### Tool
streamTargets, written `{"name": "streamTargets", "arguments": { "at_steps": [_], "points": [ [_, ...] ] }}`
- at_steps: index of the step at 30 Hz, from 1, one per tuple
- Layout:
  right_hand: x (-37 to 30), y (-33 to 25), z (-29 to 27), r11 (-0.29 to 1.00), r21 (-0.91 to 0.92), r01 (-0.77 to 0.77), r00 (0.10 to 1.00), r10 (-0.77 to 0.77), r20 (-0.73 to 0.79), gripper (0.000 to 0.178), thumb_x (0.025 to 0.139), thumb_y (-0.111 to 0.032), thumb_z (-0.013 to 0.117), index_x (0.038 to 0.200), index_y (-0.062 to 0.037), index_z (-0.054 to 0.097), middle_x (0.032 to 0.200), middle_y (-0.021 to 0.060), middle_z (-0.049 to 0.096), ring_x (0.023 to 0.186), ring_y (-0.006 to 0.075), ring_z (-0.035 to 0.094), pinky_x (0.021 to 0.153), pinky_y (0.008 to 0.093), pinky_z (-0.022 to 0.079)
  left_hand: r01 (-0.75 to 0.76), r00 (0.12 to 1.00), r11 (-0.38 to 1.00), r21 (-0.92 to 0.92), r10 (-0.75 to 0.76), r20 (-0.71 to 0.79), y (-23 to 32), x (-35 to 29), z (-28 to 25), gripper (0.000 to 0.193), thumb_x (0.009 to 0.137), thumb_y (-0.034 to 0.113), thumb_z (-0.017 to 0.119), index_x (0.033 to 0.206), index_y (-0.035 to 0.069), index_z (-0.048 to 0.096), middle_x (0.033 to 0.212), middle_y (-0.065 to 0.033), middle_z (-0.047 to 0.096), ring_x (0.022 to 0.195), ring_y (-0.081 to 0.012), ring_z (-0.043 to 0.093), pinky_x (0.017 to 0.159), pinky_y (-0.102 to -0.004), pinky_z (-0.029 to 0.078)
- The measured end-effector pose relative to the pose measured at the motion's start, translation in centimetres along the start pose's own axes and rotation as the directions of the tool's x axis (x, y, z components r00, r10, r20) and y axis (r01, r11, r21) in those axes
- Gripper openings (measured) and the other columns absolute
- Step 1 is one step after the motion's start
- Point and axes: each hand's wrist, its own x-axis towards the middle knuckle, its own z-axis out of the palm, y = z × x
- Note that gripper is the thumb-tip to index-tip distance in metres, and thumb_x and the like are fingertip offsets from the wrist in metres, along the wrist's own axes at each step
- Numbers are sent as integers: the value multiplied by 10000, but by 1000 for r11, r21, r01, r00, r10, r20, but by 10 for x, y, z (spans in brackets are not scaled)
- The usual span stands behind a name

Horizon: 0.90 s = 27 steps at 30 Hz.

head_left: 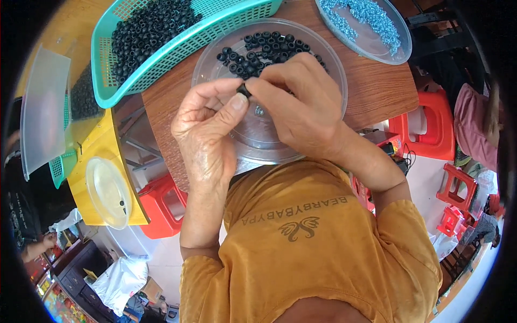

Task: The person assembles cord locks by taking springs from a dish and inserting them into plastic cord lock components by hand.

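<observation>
Between the thumb and fingertip of my left hand (207, 124) sits a small black round piece (244, 91). My right hand (301, 105) is pinched against it from the other side; whatever its fingertips grip is hidden. Both hands are over a clear round plastic tub (253, 134) on the brown wooden table (377, 91). Many similar black pieces (274, 46), some showing a hole, lie in the far part of the tub. A few small shiny bits (259, 111) show on its floor below my fingers.
A teal mesh basket (186, 40) of black pieces stands at far left; a clear tub (369, 47) of small shiny blue parts stands at far right. Red stools (444, 126) flank the table. A yellow table (94, 199) at left bears an oval tray (105, 185). Another person's hand (49, 240) shows at far left.
</observation>
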Motion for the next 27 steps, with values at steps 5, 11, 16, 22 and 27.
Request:
{"name": "streamTargets", "arguments": {
  "at_steps": [5,11,16,22,27],
  "points": [
    [3,0,7,999,31,8,999,-10,42,309,625,21,679,931,-19,659,778,75,579,624,228,522,520,299,417,-71,997,997,32,72,-5,7,7,-17,211,753,-90,671,952,-33,627,893,-90,656,780,-127,614,733,-241,506],
    [-15,-4,6,968,137,-212,949,171,263,270,639,5,685,902,-42,649,797,94,586,668,262,535,571,337,444,-148,987,987,54,151,-59,15,6,-52,155,783,-41,665,930,-50,614,877,-134,662,816,-206,653,703,-276,527],
    [-22,-17,31,974,99,-203,787,102,608,113,650,-57,659,740,-45,590,734,91,517,722,287,533,627,387,447,-117,987,992,52,122,-101,8,-3,-59,139,785,-57,656,917,-55,610,853,-134,657,808,-204,651,690,-271,526],
    [-23,-25,48,995,84,48,767,-91,635,89,628,-94,608,668,-27,565,710,103,526,714,264,531,641,371,427,-95,984,995,33,99,-145,2,-10,-58,134,776,-70,659,900,-57,611,844,-131,655,788,-191,646,687,-276,533],
    [-20,-26,48,979,47,196,732,-178,657,96,638,-128,619,653,-33,628,694,95,585,724,237,569,632,350,423,-111,980,991,74,122,-156,2,-13,-55,141,769,-72,665,899,-55,615,847,-133,656,772,-181,639,696,-279,535]
  ]
}}
